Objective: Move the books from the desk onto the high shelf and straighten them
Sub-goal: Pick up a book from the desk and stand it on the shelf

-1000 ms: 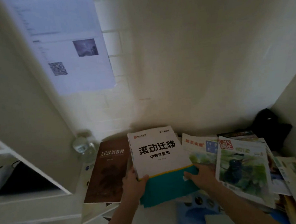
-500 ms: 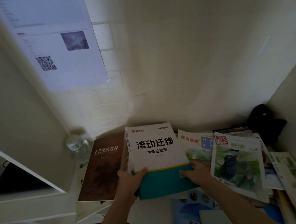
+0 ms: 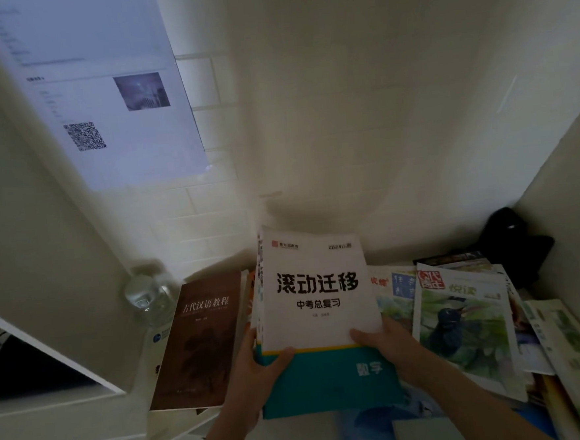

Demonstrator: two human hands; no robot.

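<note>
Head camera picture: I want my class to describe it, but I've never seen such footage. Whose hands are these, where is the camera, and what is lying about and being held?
There is no machine here. A person wears the camera on the head, so you look forward and down at their own arms. Both the left hand and the right hand have a grip on a white-and-teal book. Beside it lie a brown book, a bird magazine among other magazines, and a water bottle. A paper with a QR code hangs on the wall.
</note>
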